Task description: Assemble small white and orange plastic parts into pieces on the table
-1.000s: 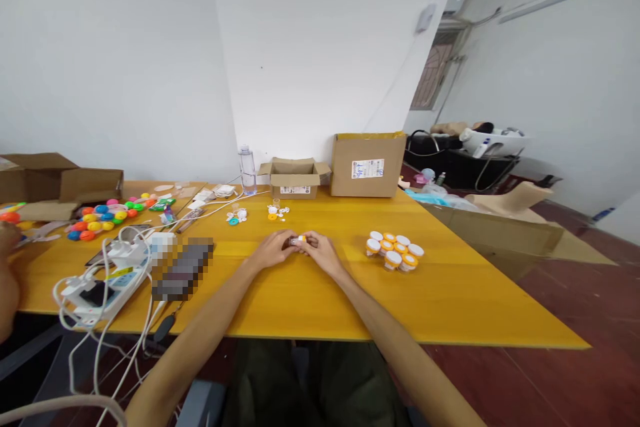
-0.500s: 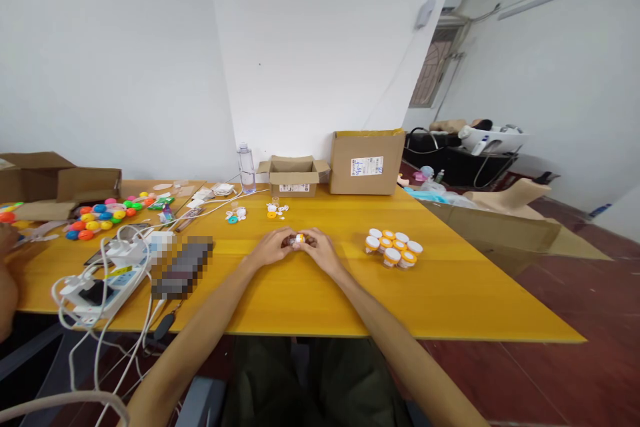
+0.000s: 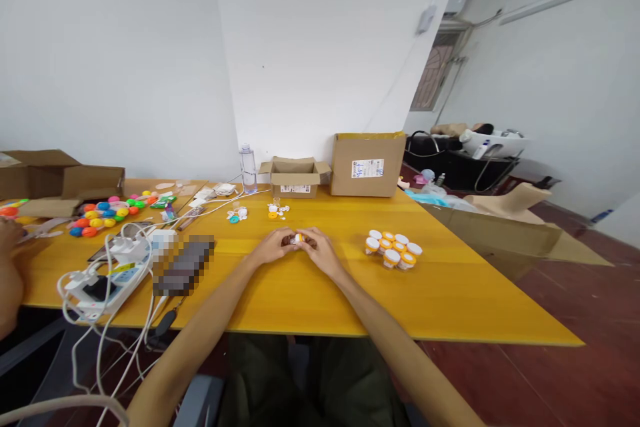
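My left hand (image 3: 273, 247) and my right hand (image 3: 317, 248) meet over the middle of the yellow table (image 3: 310, 293). Together they pinch a small jar with an orange ring and white lid (image 3: 299, 239), held just above the tabletop. A cluster of several matching jars (image 3: 394, 249) stands to the right of my right hand. Small white and orange loose parts (image 3: 277, 211) lie further back, beyond my hands.
Two cardboard boxes (image 3: 367, 163) and a clear bottle (image 3: 247, 169) stand at the table's far edge. A power strip with white cables (image 3: 107, 273) and colourful round pieces (image 3: 100, 215) lie at left, near another person's arm (image 3: 9, 267). The floor drops off at right.
None in my hands; they stay together on the small jar. The view has shifted slightly.
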{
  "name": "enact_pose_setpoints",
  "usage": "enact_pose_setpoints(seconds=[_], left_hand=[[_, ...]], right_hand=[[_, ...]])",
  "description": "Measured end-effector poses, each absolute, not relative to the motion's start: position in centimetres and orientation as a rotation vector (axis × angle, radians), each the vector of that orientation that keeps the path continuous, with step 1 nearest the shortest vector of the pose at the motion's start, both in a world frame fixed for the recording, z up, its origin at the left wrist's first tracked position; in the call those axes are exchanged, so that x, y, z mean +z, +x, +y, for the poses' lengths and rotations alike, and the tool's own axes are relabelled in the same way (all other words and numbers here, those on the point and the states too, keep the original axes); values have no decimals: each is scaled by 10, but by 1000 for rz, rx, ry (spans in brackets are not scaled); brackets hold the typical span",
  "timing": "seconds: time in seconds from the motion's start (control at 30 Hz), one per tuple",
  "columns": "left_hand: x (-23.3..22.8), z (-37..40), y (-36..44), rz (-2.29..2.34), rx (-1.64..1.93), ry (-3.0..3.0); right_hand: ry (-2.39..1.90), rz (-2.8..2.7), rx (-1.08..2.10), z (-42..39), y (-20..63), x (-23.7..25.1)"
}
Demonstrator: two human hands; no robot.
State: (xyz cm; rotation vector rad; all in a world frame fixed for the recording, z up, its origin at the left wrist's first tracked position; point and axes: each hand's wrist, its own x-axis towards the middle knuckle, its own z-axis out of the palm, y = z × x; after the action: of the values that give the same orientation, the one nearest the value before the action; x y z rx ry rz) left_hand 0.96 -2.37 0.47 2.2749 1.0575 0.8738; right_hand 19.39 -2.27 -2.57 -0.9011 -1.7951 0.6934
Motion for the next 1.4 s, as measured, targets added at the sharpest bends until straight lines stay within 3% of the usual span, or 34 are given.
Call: enact_pose_setpoints(seconds=[0.4,1.4], left_hand=[[-1,-17,8,996,963,1874],[6,-18,12,852,886,1715]], right_hand=[[-848,-1738,795,-19,193,-24],[-792,-1720,727,-29,194,-17]])
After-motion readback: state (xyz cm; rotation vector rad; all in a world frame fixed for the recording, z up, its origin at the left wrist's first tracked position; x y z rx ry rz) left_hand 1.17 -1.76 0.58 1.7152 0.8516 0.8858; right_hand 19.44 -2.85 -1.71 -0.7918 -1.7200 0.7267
